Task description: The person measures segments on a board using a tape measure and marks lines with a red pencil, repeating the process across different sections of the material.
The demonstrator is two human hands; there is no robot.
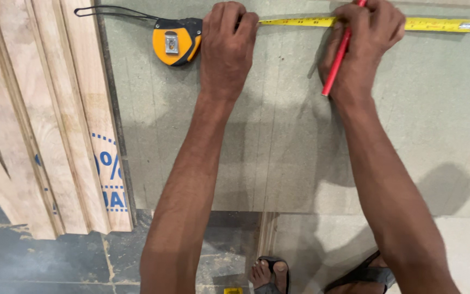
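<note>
1. The left hand [228, 51] lies palm down on the grey board [300, 163] near its far edge, fingers pressed flat over the yellow tape [300, 22] and pinning it to the surface.
2. Just to the left of that hand sits the tape measure case [176, 41], orange and black, resting on the board with its black wrist loop [110, 11] trailing toward the far left corner.
3. The right hand [363, 41] is closed around a red pencil [338, 60], pinching it between thumb and fingers; the pencil's upper end points at the tape (its tip is hidden by the fingers).
4. The tape runs along the far edge from the case, under both hands, to its metal hook [468, 25] near the far right.
5. Beside the board's left edge lean several pale wooden planks [44, 120], one with blue printed marks.
6. Below the near edge, the dark floor [39, 261] and a foot in a sandal [270, 275] show.
</note>
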